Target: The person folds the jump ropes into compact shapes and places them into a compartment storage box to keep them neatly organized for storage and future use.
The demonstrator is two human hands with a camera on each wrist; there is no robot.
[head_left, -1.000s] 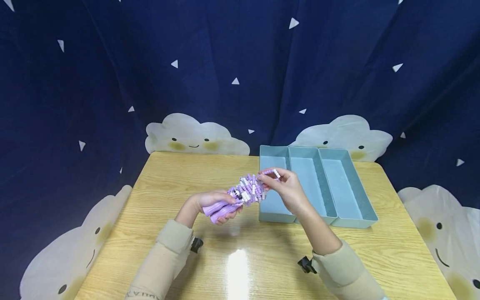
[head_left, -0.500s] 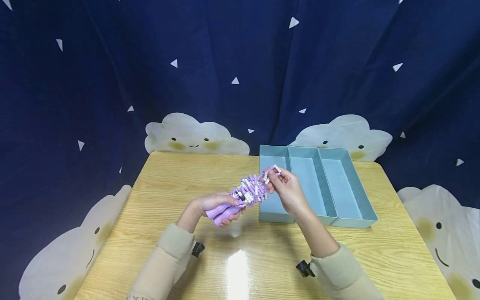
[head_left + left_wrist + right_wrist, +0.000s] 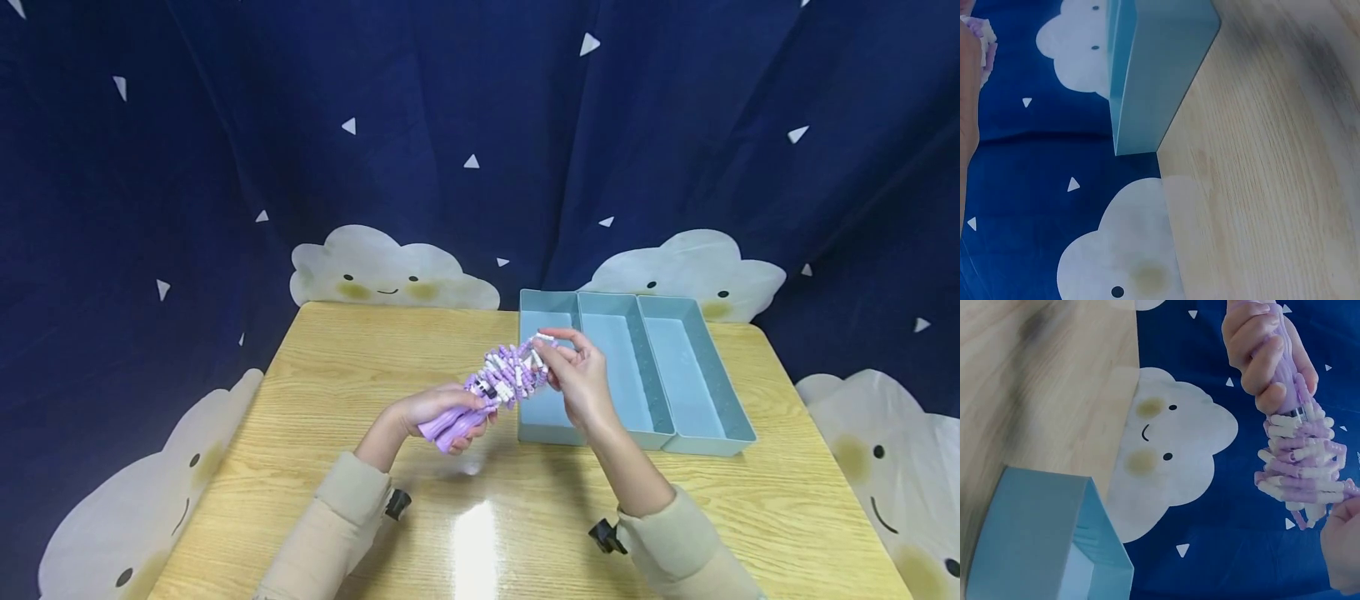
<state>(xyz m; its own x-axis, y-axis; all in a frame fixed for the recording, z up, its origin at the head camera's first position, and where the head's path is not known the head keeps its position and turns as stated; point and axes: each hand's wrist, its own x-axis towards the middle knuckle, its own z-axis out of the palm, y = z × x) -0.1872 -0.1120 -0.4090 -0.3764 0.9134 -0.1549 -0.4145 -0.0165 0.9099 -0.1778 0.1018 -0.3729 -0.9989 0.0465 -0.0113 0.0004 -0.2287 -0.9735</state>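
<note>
A beaded jump rope (image 3: pixel 513 372) in purple and white is bundled up above the table, its two purple handles (image 3: pixel 450 427) side by side. My left hand (image 3: pixel 420 408) grips the handles, as the right wrist view also shows, with fingers wrapped round the purple handle part (image 3: pixel 1282 365). At the far end of the bundle, my right hand (image 3: pixel 583 379) pinches a beaded strand between thumb and fingers. In the right wrist view that hand (image 3: pixel 1346 544) is partly cut off by the edge. Only a bit of the beads (image 3: pixel 988 47) shows in the left wrist view.
Pale blue bins (image 3: pixel 660 435) with three long compartments stand at the table's back right, behind and under my right hand. The wooden table (image 3: pixel 337 358) runs up to a dark blue curtain (image 3: pixel 420 167) with clouds and white triangles.
Both hands have shifted slightly to the right with the jump rope. The strand end that stuck out past my right hand now lies closer against the bundle.
</note>
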